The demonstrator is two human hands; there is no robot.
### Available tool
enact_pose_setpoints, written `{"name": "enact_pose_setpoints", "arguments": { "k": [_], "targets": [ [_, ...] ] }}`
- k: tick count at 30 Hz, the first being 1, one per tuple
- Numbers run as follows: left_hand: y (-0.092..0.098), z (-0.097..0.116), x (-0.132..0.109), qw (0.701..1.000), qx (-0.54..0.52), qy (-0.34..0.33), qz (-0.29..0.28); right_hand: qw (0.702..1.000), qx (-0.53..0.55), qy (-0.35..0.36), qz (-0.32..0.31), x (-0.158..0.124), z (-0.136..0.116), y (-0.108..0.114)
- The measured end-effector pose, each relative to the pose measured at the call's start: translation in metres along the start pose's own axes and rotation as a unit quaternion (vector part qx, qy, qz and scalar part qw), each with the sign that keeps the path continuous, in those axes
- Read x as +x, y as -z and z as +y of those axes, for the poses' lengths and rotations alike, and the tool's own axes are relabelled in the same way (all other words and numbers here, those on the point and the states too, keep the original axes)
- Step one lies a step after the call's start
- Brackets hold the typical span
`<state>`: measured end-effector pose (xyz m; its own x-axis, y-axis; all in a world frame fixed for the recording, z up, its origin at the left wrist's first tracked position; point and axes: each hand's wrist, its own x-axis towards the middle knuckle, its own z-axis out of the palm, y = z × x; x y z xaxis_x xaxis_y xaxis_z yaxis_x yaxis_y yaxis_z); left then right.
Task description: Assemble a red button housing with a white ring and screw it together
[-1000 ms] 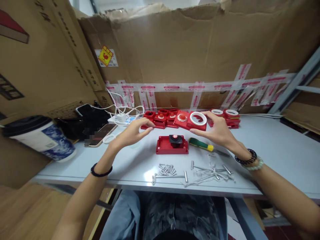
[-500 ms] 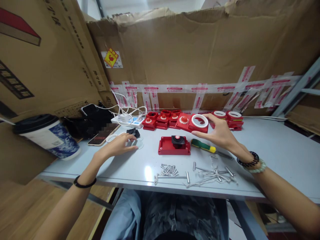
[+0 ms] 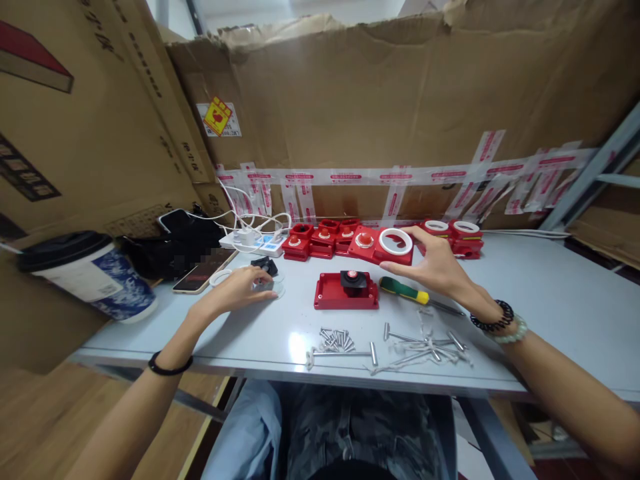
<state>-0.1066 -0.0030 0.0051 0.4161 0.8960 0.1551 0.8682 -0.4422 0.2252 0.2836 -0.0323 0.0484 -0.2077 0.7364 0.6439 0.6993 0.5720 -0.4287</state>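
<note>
My left hand [image 3: 239,288] rests low over thin clear discs [image 3: 280,285] lying on the table, its thumb and fingers apart. Whether it grips one I cannot make out. Just behind its fingertips sits a small black part [image 3: 266,265]. My right hand [image 3: 440,263] spans the right end of a red box cover [image 3: 373,253], thumb at the front edge and fingers at the back. The cover carries a red button and a white ring [image 3: 396,241]. Between my hands lies an open red box base [image 3: 327,297] with a black push-button part [image 3: 353,283] standing in it.
Nearer me are a green-yellow screwdriver [image 3: 400,289], loose screws [image 3: 337,340] and T-handled tools [image 3: 430,347]. Red boxes [image 3: 325,240] line the back, before a cardboard wall [image 3: 350,100]. A phone [image 3: 203,273], a paper cup [image 3: 107,283] and a power strip [image 3: 257,243] stand left.
The whole view has shifted slightly, so things sit a little further left. Both hands keep nearly the same places, with the left fingers moving only slightly over the discs.
</note>
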Motion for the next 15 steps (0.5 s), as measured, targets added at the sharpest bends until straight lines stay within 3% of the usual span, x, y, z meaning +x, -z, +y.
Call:
{"name": "enact_pose_setpoints", "arguments": {
  "k": [3, 6, 11, 15],
  "targets": [
    [0.004, -0.005, -0.001, 1.000, -0.006, 0.002, 0.008, 1.000, 0.001, 0.001, 0.002, 0.000, 0.001, -0.001],
    [0.012, 0.005, 0.002, 0.999, -0.025, -0.020, 0.033, 1.000, 0.006, 0.002, 0.004, 0.000, 0.002, 0.000],
    [0.021, 0.071, 0.025, 0.981, -0.099, -0.151, 0.078, 1.000, 0.009, -0.004, 0.021, 0.001, 0.001, 0.003],
    [0.014, 0.120, 0.054, 0.962, -0.139, -0.227, 0.053, 0.999, 0.011, -0.004, 0.036, 0.001, 0.001, 0.004]
  ]
}}
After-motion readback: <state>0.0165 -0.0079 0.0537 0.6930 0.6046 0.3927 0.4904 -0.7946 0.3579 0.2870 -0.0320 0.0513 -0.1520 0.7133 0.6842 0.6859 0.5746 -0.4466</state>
